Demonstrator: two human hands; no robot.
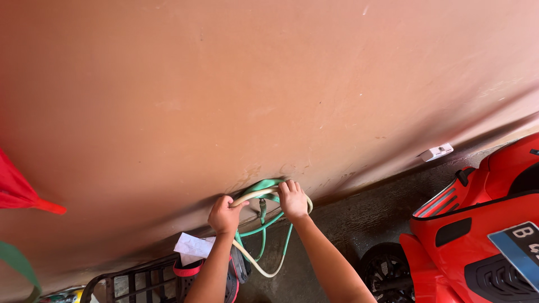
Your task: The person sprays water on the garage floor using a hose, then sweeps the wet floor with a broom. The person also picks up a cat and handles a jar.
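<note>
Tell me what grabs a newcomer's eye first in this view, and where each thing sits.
The big terracotta wall fills most of the view. Low at its centre, the left hand and right hand grip a coiled green and cream hose hanging against it. At the lower right stands a bright red scooter, and a red cloth corner pokes in at the left edge.

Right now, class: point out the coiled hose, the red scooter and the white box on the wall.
Coiled hose [268, 224], head view: green loop hanging below the hands.
Red scooter [477, 235], head view: red rear bodywork.
White box [436, 152], head view: middle of its face.
</note>
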